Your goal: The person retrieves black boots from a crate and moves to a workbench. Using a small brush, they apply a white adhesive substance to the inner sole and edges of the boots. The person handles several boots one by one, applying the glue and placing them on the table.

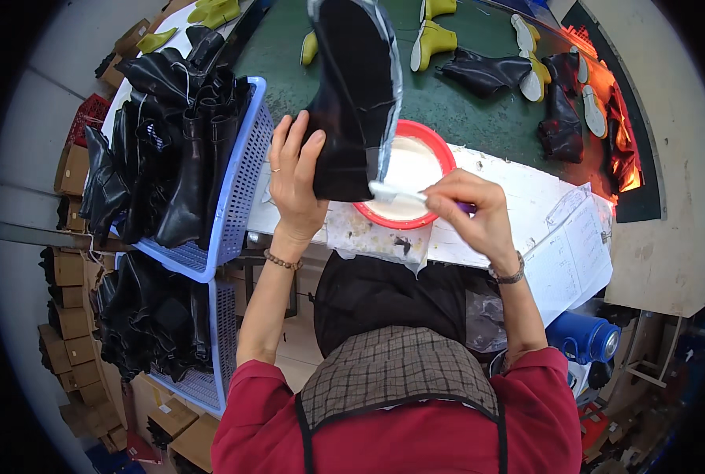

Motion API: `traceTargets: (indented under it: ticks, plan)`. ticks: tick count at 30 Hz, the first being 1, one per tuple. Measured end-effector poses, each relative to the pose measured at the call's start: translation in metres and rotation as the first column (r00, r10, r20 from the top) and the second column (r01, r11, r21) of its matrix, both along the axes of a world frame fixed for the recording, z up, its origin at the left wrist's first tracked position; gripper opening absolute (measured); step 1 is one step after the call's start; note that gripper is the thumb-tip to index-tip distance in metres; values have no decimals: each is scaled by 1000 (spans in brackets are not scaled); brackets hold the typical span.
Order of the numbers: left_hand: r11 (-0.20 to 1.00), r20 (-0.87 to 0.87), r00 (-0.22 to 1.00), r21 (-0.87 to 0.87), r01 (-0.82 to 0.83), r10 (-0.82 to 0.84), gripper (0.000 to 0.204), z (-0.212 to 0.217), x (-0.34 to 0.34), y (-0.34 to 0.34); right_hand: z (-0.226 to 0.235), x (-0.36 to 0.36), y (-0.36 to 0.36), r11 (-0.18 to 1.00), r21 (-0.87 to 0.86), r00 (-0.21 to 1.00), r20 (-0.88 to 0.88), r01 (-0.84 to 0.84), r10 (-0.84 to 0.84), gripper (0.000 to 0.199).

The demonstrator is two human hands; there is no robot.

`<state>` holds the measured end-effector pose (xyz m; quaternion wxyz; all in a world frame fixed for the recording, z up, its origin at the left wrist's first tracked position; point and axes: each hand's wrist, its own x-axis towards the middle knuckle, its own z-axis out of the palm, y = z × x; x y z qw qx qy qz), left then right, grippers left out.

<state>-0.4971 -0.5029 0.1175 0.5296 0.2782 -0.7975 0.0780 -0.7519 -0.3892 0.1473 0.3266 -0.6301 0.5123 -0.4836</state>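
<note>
My left hand (297, 178) grasps the boot (345, 95), just right of it, long axis running away from me. My right hand (472, 207), farther from the boot, pinches the brush (396, 193); its head points left, at the boot's near edge.

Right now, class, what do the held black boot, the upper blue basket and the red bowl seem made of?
Black boot: smooth leather or imitation, showing a soft sheen.
Upper blue basket: probably matte moulded plastic, given its lattice wall.
Red bowl: likely smooth plastic, evenly coloured.
</note>
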Motion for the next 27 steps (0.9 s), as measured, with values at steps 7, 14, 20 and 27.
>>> traceTargets:
  ticks: [7, 14, 20, 27]
  plan:
    - [756, -307, 952, 625, 194, 9, 62, 22, 60, 22, -38, -38, -28, 965, -96, 690, -682, 245, -243, 10]
    - [42, -681, 730, 732, 680, 56, 63, 3, 130, 42, -8, -41, -43, 948, -235, 919, -279, 216, -279, 10]
    - [127, -734, 661, 679, 723, 157, 68, -2, 122, 45, 5, -29, -55, 957, -289, 978, -195, 10, -70, 14]
    - [35, -826, 542, 553, 833, 155, 69, 3, 113, 44, 15, -32, -49, 956, -287, 962, -273, -62, -20, 10]
